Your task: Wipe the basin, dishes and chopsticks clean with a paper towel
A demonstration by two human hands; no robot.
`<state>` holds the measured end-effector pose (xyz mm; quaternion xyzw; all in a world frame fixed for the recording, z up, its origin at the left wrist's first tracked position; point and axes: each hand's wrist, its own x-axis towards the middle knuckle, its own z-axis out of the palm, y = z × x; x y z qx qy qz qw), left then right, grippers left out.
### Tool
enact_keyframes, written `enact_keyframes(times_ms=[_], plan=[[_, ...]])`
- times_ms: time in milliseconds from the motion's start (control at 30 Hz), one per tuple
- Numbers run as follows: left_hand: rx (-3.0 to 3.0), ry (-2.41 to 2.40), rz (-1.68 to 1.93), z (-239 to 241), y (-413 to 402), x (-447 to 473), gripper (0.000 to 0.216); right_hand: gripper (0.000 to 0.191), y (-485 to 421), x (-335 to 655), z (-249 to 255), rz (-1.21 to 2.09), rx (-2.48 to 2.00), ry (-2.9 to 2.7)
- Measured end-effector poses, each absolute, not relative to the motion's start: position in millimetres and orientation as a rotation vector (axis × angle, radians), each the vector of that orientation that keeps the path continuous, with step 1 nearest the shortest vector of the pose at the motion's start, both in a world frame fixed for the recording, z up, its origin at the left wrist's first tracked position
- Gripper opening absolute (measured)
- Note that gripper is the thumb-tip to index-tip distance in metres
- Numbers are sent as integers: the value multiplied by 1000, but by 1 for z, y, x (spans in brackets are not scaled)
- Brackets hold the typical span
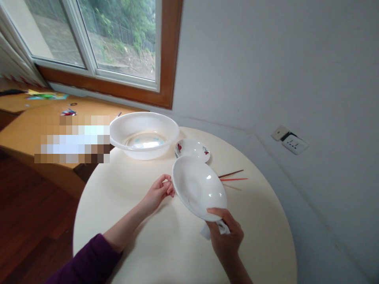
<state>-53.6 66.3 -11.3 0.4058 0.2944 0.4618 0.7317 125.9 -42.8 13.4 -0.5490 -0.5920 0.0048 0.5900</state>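
Note:
A shallow white bowl (197,185) is tilted above the round table. My right hand (226,232) grips its near rim, thumb on the inner side. A bunched white cloth or tissue (222,227) shows between that hand and the bowl's underside. At the bowl's left rim is my left hand (160,188), its fingers curled in; whether they touch the rim I cannot tell. Behind the bowl stands a white dish with red floral marks (192,148), partly covered by it. A dark chopstick (233,173) and a red chopstick (237,179) stick out to the right; their other ends are hidden.
A large translucent white basin (145,154) stands at the back left of the round table (257,232). Left of it is a wooden desk (17,132) with small items and a blurred-out patch. A window (118,39) and a wall socket (293,142) are behind.

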Motion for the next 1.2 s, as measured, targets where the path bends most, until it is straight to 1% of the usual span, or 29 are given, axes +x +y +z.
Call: enact_keyframes(times_ms=[333, 600, 833, 1033, 1200], plan=[[876, 663, 1036, -11, 65, -52, 31, 4, -44, 123, 10, 99, -1297, -1325], [887, 661, 1067, -10, 65, -51, 34, 5, -43, 123, 11, 70, -1268, -1348], [847, 716, 1048, -10, 66, -52, 32, 6, -43, 123, 12, 58, -1273, -1371], [748, 742, 1021, -7, 63, -47, 25, 4, -43, 121, 14, 22, -1253, -1401], [593, 547, 908, 1, 58, -42, 27, 3, -43, 118, 13, 29, -1234, -1471]])
